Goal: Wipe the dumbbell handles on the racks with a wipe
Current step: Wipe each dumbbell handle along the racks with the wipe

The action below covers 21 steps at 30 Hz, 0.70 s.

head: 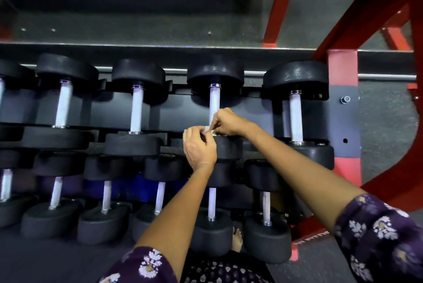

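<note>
1. You are pinching the wipe [209,130] between both hands: your left hand [199,148] and right hand [225,122] are each gripping an edge, fingers curled.
2. The wipe is sitting at the near end of a middle-tier dumbbell handle [214,99].
3. Judgement: you are readying the wipe; next, you are needing to wrap it round this handle and stroke along it.

Big tiered dumbbell rack [342,81] here, red steel uprights with dark shelves. Black rubber-headed dumbbells with pale metal handles [136,109] sit side by side across two tiers, handles running front to back.
</note>
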Each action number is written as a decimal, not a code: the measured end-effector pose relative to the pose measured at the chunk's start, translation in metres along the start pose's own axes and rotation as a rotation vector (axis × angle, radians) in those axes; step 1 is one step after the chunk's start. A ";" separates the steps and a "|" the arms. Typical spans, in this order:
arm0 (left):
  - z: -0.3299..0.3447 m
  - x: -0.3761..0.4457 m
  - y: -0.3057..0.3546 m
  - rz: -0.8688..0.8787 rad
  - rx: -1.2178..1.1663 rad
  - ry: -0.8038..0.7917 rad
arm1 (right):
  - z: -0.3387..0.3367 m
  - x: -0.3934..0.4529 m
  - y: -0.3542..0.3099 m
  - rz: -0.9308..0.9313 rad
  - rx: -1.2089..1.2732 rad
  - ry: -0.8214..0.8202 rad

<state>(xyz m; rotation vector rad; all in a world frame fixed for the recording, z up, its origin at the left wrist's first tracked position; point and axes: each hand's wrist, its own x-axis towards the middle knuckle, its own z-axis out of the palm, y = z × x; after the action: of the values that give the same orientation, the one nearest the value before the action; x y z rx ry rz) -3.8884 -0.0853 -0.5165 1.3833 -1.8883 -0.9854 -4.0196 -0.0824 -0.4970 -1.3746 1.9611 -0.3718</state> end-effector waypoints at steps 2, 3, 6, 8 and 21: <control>-0.004 0.001 0.003 0.014 0.060 -0.061 | -0.005 0.000 0.009 0.052 0.025 0.010; -0.006 0.001 0.004 0.062 0.105 -0.100 | -0.004 0.001 0.009 0.067 0.027 0.034; -0.012 -0.007 -0.012 0.303 0.270 -0.197 | 0.007 0.000 -0.003 0.054 0.015 0.116; -0.016 -0.019 -0.022 0.359 0.353 -0.248 | 0.006 -0.004 -0.004 0.035 0.004 0.092; -0.029 -0.042 -0.013 0.278 0.601 -0.453 | -0.009 -0.006 -0.020 0.077 -0.081 -0.019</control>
<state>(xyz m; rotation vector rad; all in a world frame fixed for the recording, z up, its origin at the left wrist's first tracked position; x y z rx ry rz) -3.8465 -0.0538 -0.5127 1.2075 -2.7956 -0.6481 -4.0104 -0.0863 -0.4765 -1.3426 2.0266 -0.2449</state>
